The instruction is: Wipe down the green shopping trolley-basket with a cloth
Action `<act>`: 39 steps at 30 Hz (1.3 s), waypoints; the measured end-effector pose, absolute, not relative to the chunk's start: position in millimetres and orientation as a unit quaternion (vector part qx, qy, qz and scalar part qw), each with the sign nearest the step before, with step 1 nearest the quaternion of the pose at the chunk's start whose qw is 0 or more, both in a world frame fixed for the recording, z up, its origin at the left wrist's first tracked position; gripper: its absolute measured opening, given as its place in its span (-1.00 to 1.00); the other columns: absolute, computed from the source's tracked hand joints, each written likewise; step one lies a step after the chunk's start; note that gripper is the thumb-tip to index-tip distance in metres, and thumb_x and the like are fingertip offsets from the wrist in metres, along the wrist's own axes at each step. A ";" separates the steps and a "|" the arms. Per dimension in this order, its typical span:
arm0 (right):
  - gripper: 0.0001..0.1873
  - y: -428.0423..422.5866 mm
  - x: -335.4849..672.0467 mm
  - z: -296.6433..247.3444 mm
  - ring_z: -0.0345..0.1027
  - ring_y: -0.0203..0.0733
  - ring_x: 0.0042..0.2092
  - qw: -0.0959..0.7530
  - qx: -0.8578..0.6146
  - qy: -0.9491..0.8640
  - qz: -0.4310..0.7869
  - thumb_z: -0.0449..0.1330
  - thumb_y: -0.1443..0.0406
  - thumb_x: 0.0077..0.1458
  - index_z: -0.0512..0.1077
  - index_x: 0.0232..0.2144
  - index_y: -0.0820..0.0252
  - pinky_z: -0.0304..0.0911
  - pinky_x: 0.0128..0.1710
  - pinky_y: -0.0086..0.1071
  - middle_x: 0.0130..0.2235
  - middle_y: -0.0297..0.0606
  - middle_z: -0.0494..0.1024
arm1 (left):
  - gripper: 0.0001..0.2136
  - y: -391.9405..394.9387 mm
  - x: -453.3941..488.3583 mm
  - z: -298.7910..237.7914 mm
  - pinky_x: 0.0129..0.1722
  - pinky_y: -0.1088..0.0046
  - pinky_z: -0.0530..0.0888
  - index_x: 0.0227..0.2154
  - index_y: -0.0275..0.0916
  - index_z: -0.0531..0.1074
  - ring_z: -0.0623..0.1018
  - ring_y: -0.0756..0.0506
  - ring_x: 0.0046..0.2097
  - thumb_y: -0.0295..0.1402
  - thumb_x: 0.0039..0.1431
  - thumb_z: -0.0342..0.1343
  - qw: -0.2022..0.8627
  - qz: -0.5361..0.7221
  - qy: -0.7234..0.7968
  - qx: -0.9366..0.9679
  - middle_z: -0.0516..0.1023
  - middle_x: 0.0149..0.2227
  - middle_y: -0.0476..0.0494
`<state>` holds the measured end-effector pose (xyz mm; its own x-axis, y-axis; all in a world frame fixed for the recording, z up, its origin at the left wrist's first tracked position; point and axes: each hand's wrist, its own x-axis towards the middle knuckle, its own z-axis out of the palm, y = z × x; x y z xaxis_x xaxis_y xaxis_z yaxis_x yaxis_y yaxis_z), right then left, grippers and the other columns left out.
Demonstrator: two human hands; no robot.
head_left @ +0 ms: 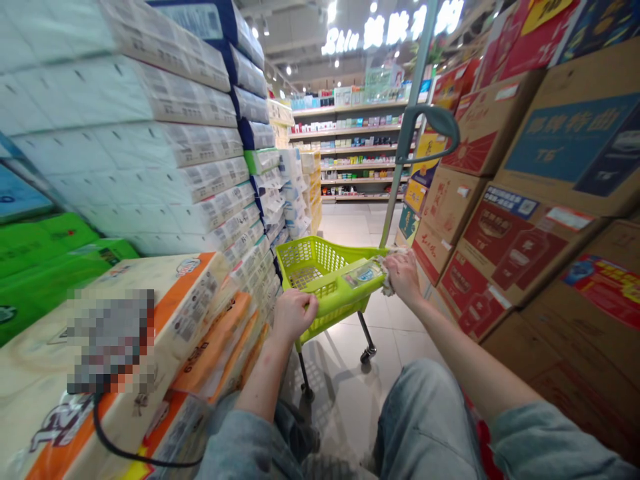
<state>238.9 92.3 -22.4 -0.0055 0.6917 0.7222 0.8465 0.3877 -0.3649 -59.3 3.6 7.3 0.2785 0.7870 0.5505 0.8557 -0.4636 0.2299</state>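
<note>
Right hand (403,272) presses a crumpled pale cloth (387,281) on the lime-green shopping trolley (327,305).
Its fingers are closed around the cloth, at the right end of the near rim, beside the foot of the pole with the grey handle (404,133); the left hand (295,313) is curled over the left end of this rim, with the thumb on top. The trolley stands on the tiled floor (407,340) before the person's knees, between packs of tissue and cardboard cartons (530,233). The step seems to be wiping the rim; continuing calls for steady pressure along it, while the left hand keeps the trolley from rolling.
</note>
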 end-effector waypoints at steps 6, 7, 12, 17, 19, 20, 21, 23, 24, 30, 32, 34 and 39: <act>-0.54 47.3 189.3 -36.8 0.02 -0.07 0.25 0.516 -0.524 -0.672 -0.084 -0.21 0.17 0.29 0.35 0.04 0.15 -0.15 0.27 0.03 0.14 -0.13 0.36 | -0.58 -0.2 -51.2 8.9 -0.40 0.42 0.21 -0.72 -0.22 0.39 0.39 -0.03 -0.48 -0.31 0.22 -0.14 0.070 -0.303 -0.528 -0.790 0.44 -0.62 -0.10; -0.54 41.6 182.9 -36.0 -0.01 -0.06 0.27 0.510 -0.517 -0.681 -0.092 -0.20 0.18 0.29 0.34 0.06 0.16 -0.18 0.27 0.05 0.16 -0.13 0.33 | -0.58 -0.9 -49.4 8.7 -0.40 0.42 0.21 -0.72 -0.23 0.39 0.39 -0.03 -0.48 -0.31 0.22 -0.14 0.073 -0.301 -0.532 -0.788 0.44 -0.62 -0.10; -0.58 32.3 165.3 -8.0 0.17 -0.09 0.19 0.419 -0.463 -0.775 -0.095 -0.15 0.24 0.28 0.39 0.02 0.19 -0.04 0.24 -0.08 0.08 -0.14 0.44 | -0.58 -3.5 -39.4 8.2 -0.38 0.41 0.22 -0.68 -0.23 0.43 0.41 -0.04 -0.46 -0.31 0.25 -0.14 0.085 -0.293 -0.534 -0.788 0.48 -0.59 -0.12; -0.57 52.5 153.7 35.0 0.39 -0.12 -0.05 0.201 -0.494 -0.843 -0.066 -0.14 0.22 0.27 0.51 -0.23 0.22 0.18 0.02 -0.28 -0.15 -0.14 0.58 | -0.55 -6.6 -25.5 9.7 -0.37 0.39 0.22 -0.66 -0.23 0.46 0.43 -0.05 -0.46 -0.28 0.27 -0.16 0.091 -0.285 -0.530 -0.794 0.50 -0.58 -0.14; -0.55 59.7 148.0 45.8 0.43 -0.14 -0.15 0.117 -0.539 -0.833 -0.043 -0.13 0.20 0.25 0.53 -0.34 0.22 0.21 -0.11 -0.33 -0.22 -0.13 0.60 | -0.55 -8.3 -18.8 9.0 -0.37 0.38 0.22 -0.66 -0.24 0.47 0.44 -0.06 -0.46 -0.28 0.28 -0.16 0.093 -0.285 -0.531 -0.792 0.50 -0.58 -0.15; -0.54 61.6 145.3 49.1 0.44 -0.14 -0.18 0.090 -0.560 -0.823 -0.032 -0.12 0.18 0.25 0.54 -0.36 0.22 0.22 -0.16 -0.35 -0.24 -0.13 0.61 | -0.55 -9.2 -15.6 8.4 -0.36 0.38 0.22 -0.65 -0.24 0.47 0.44 -0.06 -0.46 -0.28 0.27 -0.16 0.094 -0.287 -0.536 -0.788 0.50 -0.58 -0.16; -0.52 62.4 143.1 51.1 0.44 -0.15 -0.21 0.075 -0.576 -0.814 -0.023 -0.12 0.15 0.25 0.54 -0.37 0.21 0.21 -0.21 -0.36 -0.26 -0.13 0.61 | -0.55 -10.2 -12.7 7.8 -0.36 0.37 0.22 -0.65 -0.24 0.48 0.44 -0.07 -0.46 -0.28 0.27 -0.16 0.096 -0.288 -0.543 -0.782 0.50 -0.58 -0.18; -0.45 60.6 140.1 51.8 0.45 -0.16 -0.24 0.077 -0.593 -0.801 -0.020 -0.16 0.07 0.26 0.55 -0.37 0.21 0.20 -0.25 -0.38 -0.28 -0.12 0.61 | -0.55 -12.1 -8.3 6.7 -0.36 0.36 0.23 -0.63 -0.26 0.50 0.45 -0.08 -0.46 -0.28 0.27 -0.16 0.101 -0.290 -0.561 -0.769 0.51 -0.57 -0.20; -0.40 58.4 139.4 50.8 0.45 -0.16 -0.24 0.090 -0.595 -0.798 -0.025 -0.19 0.03 0.27 0.55 -0.38 0.21 0.19 -0.26 -0.38 -0.28 -0.12 0.61 | -0.55 -13.1 -7.0 6.3 -0.37 0.36 0.23 -0.63 -0.26 0.50 0.45 -0.08 -0.46 -0.29 0.27 -0.16 0.103 -0.290 -0.568 -0.763 0.51 -0.57 -0.20; -0.36 34.7 137.1 32.5 0.43 -0.15 -0.18 0.231 -0.555 -0.794 -0.091 -0.25 0.06 0.31 0.53 -0.44 0.21 0.19 -0.14 -0.35 -0.32 -0.13 0.60 | -0.57 -17.8 -7.5 6.0 -0.34 0.35 0.27 -0.62 -0.26 0.49 0.46 -0.09 -0.45 -0.32 0.25 -0.17 0.109 -0.282 -0.577 -0.758 0.51 -0.56 -0.21; -0.40 24.7 135.9 22.6 0.41 -0.15 -0.11 0.296 -0.514 -0.799 -0.098 -0.23 0.13 0.32 0.54 -0.43 0.17 0.16 -0.03 -0.32 -0.28 -0.17 0.61 | -0.56 -18.4 -9.0 6.3 -0.32 0.34 0.29 -0.62 -0.27 0.47 0.46 -0.10 -0.44 -0.32 0.26 -0.19 0.100 -0.286 -0.575 -0.760 0.51 -0.55 -0.23; -0.47 15.0 135.2 12.0 0.37 -0.16 -0.02 0.352 -0.461 -0.808 -0.100 -0.20 0.19 0.32 0.54 -0.38 0.15 0.12 0.08 -0.28 -0.21 -0.19 0.61 | -0.57 -18.9 -11.3 6.4 -0.27 0.32 0.32 -0.58 -0.28 0.46 0.47 -0.11 -0.40 -0.33 0.28 -0.23 0.074 -0.306 -0.563 -0.764 0.51 -0.51 -0.24; -0.54 3.7 136.5 -1.4 0.37 -0.14 0.00 0.394 -0.406 -0.818 -0.104 -0.17 0.27 0.30 0.54 -0.28 0.13 0.12 0.12 -0.18 -0.17 -0.21 0.60 | -0.67 -19.5 -20.4 2.8 -0.08 0.31 0.36 -0.14 -0.24 0.36 0.49 -0.10 -0.15 -0.26 0.33 -0.29 -0.117 -0.480 -0.509 -0.705 0.53 -0.20 -0.17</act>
